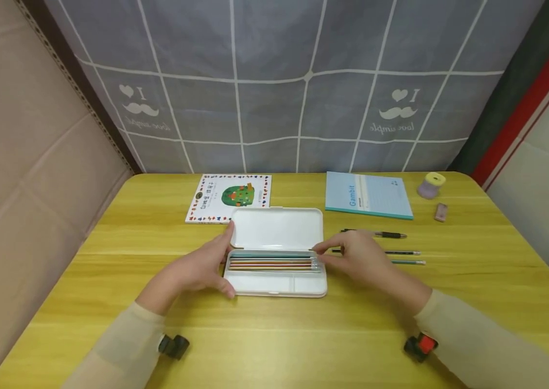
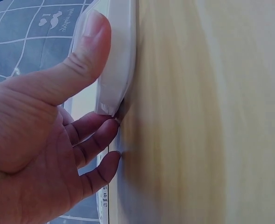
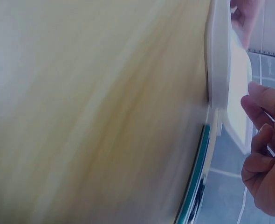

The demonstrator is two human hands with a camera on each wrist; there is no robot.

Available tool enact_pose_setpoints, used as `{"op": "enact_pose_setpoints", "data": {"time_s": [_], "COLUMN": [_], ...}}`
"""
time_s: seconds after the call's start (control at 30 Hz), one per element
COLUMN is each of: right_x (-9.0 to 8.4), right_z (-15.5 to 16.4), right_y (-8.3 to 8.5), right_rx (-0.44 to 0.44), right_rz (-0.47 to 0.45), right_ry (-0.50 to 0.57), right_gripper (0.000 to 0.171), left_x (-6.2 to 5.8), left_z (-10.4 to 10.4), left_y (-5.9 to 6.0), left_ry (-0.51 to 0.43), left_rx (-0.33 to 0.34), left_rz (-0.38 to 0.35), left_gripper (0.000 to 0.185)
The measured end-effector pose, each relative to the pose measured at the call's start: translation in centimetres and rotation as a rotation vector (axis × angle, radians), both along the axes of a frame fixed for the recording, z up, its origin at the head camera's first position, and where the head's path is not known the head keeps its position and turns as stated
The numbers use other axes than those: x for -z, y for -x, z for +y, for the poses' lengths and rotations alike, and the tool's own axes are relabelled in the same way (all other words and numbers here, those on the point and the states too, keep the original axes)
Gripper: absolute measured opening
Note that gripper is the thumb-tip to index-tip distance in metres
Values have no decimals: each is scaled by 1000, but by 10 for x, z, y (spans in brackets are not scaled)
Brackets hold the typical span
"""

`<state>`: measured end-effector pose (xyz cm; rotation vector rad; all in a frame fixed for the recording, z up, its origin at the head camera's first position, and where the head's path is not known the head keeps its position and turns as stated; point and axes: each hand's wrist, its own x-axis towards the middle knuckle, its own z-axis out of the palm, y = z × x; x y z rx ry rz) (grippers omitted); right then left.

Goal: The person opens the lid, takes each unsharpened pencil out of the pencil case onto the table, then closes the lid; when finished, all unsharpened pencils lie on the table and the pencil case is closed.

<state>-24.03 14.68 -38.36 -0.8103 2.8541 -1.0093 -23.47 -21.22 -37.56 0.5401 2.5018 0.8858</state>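
Note:
A white pencil case [image 1: 274,285] lies open mid-table, its lid [image 1: 276,228] folded back flat. Several coloured pencils [image 1: 271,263] lie side by side in its rear compartment. My left hand [image 1: 201,267] grips the case's left end, thumb on the front corner and fingers behind; the left wrist view shows that thumb pressed on the white case [image 2: 116,60]. My right hand [image 1: 357,259] is at the case's right end, where thumb and forefinger pinch the tip of the rearmost pencil. In the right wrist view its fingers [image 3: 265,172] are curled beside the case [image 3: 217,56].
On the yellow wooden table [image 1: 109,237] a picture book [image 1: 229,197] lies behind the case and a blue notebook [image 1: 368,194] back right. A pen [image 1: 376,234] and two pencils [image 1: 402,253] lie right of my right hand. Farther right are an eraser [image 1: 441,212] and a yellow-topped sharpener [image 1: 431,185].

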Motion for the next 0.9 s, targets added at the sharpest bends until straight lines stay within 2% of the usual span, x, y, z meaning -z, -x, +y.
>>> {"op": "enact_pose_setpoints", "data": {"time_s": [0.27,0.67,0.9], "right_x": [4,10,11], "right_z": [-20,-29,-35], "right_y": [2,3,1], "right_rx": [-4,27,21], "right_rz": [-61,-22,8], "right_ry": [-74,-144,-175], "right_gripper": [19,21,18], "left_x": [0,0,1], "left_z": [-2,-2,-3], "left_y": [1,1,0], "left_ry": [-9,11,25], "left_rx": [5,22,2], "left_rz": [-7,22,17], "left_gripper": [156,157,157]}}
